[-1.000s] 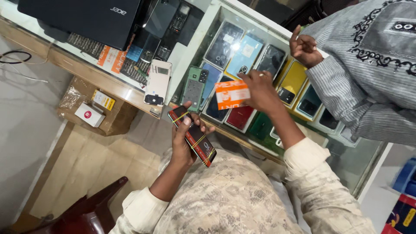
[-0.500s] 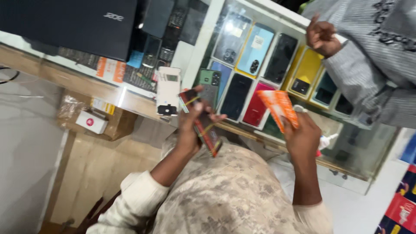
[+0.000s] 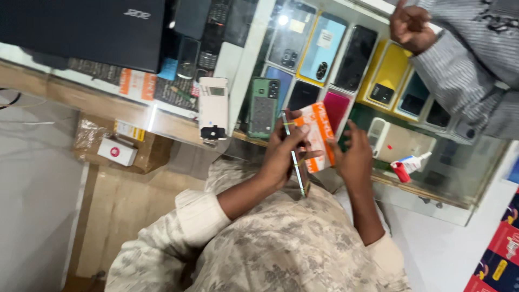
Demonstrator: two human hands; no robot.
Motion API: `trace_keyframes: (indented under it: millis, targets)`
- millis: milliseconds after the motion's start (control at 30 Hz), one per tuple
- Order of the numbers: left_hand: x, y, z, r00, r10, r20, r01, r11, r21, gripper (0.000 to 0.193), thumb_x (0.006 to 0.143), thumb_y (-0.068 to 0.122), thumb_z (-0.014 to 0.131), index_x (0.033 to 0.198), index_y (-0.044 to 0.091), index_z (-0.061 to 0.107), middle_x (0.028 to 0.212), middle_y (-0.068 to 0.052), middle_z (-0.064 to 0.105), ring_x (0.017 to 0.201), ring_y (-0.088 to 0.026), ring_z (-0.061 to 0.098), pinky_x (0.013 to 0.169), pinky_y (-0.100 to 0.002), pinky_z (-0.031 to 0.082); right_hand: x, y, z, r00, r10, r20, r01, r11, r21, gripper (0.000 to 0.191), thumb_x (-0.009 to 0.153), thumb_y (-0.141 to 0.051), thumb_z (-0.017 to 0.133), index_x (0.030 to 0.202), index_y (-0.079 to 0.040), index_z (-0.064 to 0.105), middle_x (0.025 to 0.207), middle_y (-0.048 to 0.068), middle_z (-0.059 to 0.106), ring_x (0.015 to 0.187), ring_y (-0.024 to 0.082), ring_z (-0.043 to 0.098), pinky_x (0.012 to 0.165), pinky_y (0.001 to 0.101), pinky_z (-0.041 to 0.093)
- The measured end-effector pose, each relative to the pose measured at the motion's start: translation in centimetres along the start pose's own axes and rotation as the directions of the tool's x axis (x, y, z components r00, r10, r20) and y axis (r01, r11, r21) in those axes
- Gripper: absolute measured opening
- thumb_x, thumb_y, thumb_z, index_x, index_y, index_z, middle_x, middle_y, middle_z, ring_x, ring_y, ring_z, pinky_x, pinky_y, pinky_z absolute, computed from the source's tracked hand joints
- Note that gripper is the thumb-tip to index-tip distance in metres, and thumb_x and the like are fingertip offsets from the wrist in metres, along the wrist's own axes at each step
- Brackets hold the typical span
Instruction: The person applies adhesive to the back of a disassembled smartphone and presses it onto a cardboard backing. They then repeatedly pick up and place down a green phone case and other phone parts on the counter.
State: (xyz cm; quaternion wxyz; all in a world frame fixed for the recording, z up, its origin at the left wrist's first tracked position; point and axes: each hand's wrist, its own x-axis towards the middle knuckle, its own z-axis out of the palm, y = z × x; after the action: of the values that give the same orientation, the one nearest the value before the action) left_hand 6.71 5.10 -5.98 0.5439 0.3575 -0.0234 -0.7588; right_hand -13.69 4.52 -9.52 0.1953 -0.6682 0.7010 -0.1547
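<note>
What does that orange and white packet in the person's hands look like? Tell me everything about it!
The orange and white packet is a flat, thin rectangle, like card or plastic film, white with orange bands and printing. It is held tilted above the glass counter. The left hand grips its left edge along with a thin phone seen edge-on. The right hand touches its right edge.

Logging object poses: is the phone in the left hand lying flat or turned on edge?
On edge. The phone shows only its thin side to the camera, gripped in the left hand in front of the orange and white packet.
</note>
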Motion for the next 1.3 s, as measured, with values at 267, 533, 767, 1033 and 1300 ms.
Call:
trace_keyframes:
  millis: [267,533,767,1033,1300]
  targets:
    - [-1.1,-2.3,0.5,0.976,0.176,-0.131,-0.171,0.984,0.048,0.047,0.094,0.016,0.072,0.136,0.012,0.050,0.085,-0.002,0.054,0.070,-0.012,0.058,0.067,-0.040,0.065,-0.9,0.5,-0.3,0.968,-0.247,0.042,0.250,0.966,-0.064,0.077,0.085,-0.040,0.082,0.143,0.001,0.051,0.124,0.022,0.054,0.113,0.042,0.054,0.094,0.0499,0.047]
    - [-2.2,-8.5,3.7,0.969,0.037,-0.244,-0.104,0.958,-0.266,0.045,0.094,0.034,0.067,0.131,0.012,0.054,0.081,-0.001,0.054,0.069,-0.014,0.058,0.080,-0.045,0.061,-1.7,6.1,-5.5,0.939,-0.343,-0.019,0.302,0.798,0.521,0.043,0.093,-0.012,0.077,0.132,-0.002,0.064,0.115,0.012,0.068,0.103,0.023,0.067,0.091,0.0346,0.055]
    - [-4.7,-12.3,4.7,0.969,0.171,-0.178,-0.236,0.855,-0.462,0.051,0.097,0.048,0.057,0.127,0.007,0.054,0.089,-0.008,0.059,0.078,-0.021,0.061,0.093,-0.052,0.055,-2.0,8.6,-6.5,0.938,-0.336,0.085,0.227,0.781,0.582,0.019,0.092,-0.006,0.075,0.110,0.000,0.073,0.097,0.009,0.074,0.083,0.013,0.070,0.077,0.0276,0.056]
    - [-8.8,-7.4,-0.2,0.867,0.423,-0.263,-0.498,0.730,-0.468,0.065,0.097,0.067,0.047,0.136,0.015,0.054,0.093,-0.011,0.061,0.084,-0.025,0.062,0.098,-0.057,0.052,0.8,1.2,-1.8,0.782,-0.601,0.166,0.420,0.705,0.571,0.015,0.090,-0.006,0.078,0.103,-0.002,0.073,0.093,0.011,0.071,0.079,0.019,0.071,0.072,0.0304,0.056]
    - [-9.8,3.3,-7.1,0.819,0.530,-0.221,-0.562,0.659,-0.499,0.069,0.096,0.072,0.044,0.141,0.020,0.048,0.124,-0.019,0.064,0.108,-0.035,0.066,0.101,-0.062,0.052,3.5,-14.4,8.9,0.614,-0.773,0.159,0.671,0.617,0.411,0.018,0.083,-0.009,0.079,0.100,-0.004,0.073,0.092,0.013,0.065,0.090,0.034,0.064,0.078,0.0444,0.052]
